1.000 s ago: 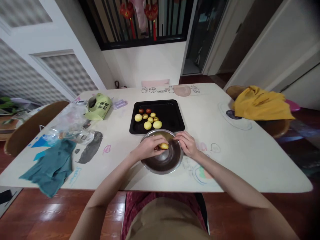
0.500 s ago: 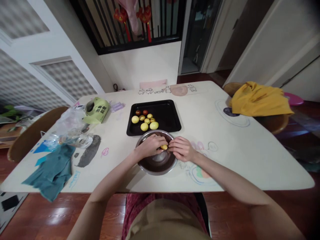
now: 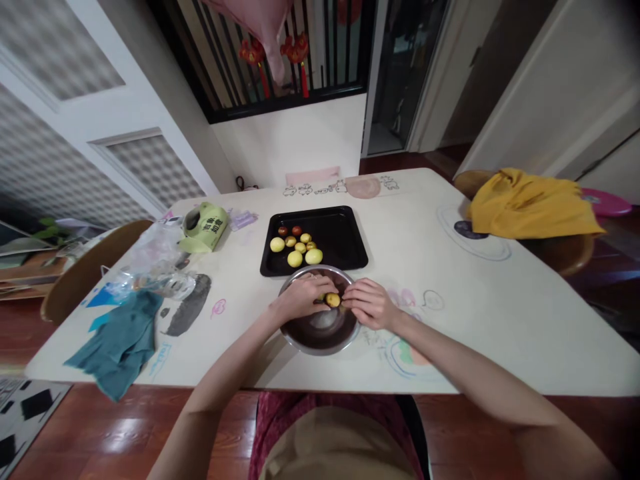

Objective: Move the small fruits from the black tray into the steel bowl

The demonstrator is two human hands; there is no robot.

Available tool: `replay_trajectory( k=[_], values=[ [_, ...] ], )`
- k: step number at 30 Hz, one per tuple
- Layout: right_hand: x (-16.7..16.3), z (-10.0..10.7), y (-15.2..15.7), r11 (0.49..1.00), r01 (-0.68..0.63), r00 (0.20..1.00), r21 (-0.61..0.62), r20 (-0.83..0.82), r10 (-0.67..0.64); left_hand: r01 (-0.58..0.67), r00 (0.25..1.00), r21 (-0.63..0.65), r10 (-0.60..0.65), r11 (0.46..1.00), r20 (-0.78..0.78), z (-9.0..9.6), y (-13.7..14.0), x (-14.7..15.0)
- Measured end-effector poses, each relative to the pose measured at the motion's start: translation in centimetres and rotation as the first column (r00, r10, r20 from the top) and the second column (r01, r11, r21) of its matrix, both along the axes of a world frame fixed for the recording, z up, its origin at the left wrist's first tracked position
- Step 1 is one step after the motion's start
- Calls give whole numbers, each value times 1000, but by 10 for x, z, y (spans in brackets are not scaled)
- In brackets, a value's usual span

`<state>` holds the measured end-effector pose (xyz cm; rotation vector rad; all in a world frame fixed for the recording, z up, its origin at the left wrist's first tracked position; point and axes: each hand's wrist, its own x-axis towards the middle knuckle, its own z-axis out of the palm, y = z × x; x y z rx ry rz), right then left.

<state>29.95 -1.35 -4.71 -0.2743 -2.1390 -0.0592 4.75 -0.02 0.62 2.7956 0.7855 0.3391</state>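
Over a steel bowl (image 3: 320, 348) my left hand (image 3: 303, 298) has its fingers curled round a small yellow fruit (image 3: 333, 300) with dark patches. The fingers of my right hand (image 3: 369, 304) are drawn together at the fruit's right side, pinching its edge. Its exact kind does not show. Behind the bowl lies a black baking tray (image 3: 345, 233). On its left half are several small yellow fruits (image 3: 301, 247), larger pale yellow round ones (image 3: 313, 257) and two dark red ones (image 3: 297, 231).
The white table (image 3: 450, 320) has drawings on it. To the left are a green cap-like item (image 3: 205, 228), clear plastic bags (image 3: 155, 257) and a teal cloth (image 3: 123, 340). A yellow cloth (image 3: 535, 203) hangs over a chair at the right.
The camera view has shifted slightly, so everything sits a little to the right and lower. The fruit has turned in my fingers, now showing more dark at its edge.
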Motion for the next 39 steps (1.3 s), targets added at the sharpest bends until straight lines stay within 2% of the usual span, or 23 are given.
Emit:
replay_trajectory(
  k=[7, 11, 15, 19, 22, 28, 32, 39],
  values=[
    [1, -5, 1, 999, 24, 1000, -25, -3, -24, -75, 980, 47, 65, 996, 188, 1, 8, -17],
    [2, -5, -1, 998, 13, 999, -58, -35, -15, -214, 923, 87, 172, 973, 343, 2, 11, -32],
    [6, 5, 6, 987, 63, 996, -144, -50, -71, -263, 863, 20, 225, 965, 453, -1, 10, -42],
    [-2, 29, 38, 950, 187, 982, -249, 29, -186, -235, 836, -67, 236, 970, 495, -4, 6, -43],
    [-17, 41, 77, 932, 220, 972, -290, 147, -184, -198, 819, -120, 231, 973, 525, -6, 2, -42],
    [-40, 33, 147, 914, 230, 923, -333, 373, -96, -174, 795, -166, 238, 971, 558, -7, -2, -43],
    [-46, 23, 166, 907, 208, 890, -367, 456, -19, -170, 787, -168, 236, 971, 569, -9, -2, -44],
    [-45, 18, 171, 880, 216, 875, -423, 483, 17, -154, 819, -144, 208, 977, 534, -15, -2, -41]
  ],
)
